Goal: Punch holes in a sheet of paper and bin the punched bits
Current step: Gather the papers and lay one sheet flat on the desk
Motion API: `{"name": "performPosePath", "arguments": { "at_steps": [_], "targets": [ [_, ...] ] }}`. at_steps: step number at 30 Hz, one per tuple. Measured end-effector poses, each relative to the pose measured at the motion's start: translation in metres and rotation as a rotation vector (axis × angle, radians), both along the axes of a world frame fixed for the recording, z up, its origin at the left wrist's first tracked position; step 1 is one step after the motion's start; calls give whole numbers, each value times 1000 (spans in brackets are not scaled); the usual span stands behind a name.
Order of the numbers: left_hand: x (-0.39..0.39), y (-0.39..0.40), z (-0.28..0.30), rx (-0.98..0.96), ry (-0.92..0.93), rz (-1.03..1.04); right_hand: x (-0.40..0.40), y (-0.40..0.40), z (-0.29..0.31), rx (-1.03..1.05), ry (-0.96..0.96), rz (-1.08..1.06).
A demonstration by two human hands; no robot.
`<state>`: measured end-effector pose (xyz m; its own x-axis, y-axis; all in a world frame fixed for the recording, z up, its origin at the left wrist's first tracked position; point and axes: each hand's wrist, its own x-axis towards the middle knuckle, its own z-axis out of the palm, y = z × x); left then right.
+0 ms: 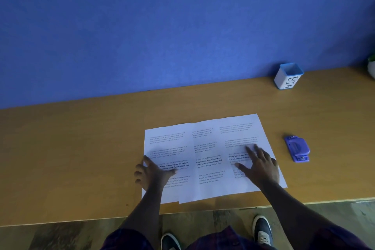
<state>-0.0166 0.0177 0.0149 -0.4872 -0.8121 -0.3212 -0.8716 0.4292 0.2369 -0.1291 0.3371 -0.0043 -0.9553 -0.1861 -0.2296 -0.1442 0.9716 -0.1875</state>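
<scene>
On the wooden counter, near its front edge, three printed sheets of paper lie flat, side by side and overlapping into one wide spread. Left hand sits at the spread's left edge: thumb and index lie on the leftmost sheet, other fingers curled just off the paper's edge over the counter; whether it pinches the edge, cannot tell. Right hand rests palm-down on the rightmost sheet, fingers spread wide and straight, tips motion-blurred, gripping nothing. Purple hole punch lies on the counter just right of the paper, apart from it, no hand on it. White cup with blue rim, lettered "BIN", stands upright at the back of the counter against the blue wall, well beyond the punch. Edge of a small potted plant at far right. Person's shoes visible on the floor below the counter edge.
</scene>
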Motion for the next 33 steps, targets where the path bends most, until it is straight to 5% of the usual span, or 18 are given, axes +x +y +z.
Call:
{"name": "performPosePath", "arguments": {
  "at_steps": [9,16,33],
  "targets": [
    [-11,21,3,78,79,-114,-5,-10,8,-102,9,81],
    [-7,25,-5,54,116,-108,-6,-3,7,-64,46,-330],
    [-12,39,-8,52,84,-232,-11,-27,13,-206,-104,-409]
  ]
}}
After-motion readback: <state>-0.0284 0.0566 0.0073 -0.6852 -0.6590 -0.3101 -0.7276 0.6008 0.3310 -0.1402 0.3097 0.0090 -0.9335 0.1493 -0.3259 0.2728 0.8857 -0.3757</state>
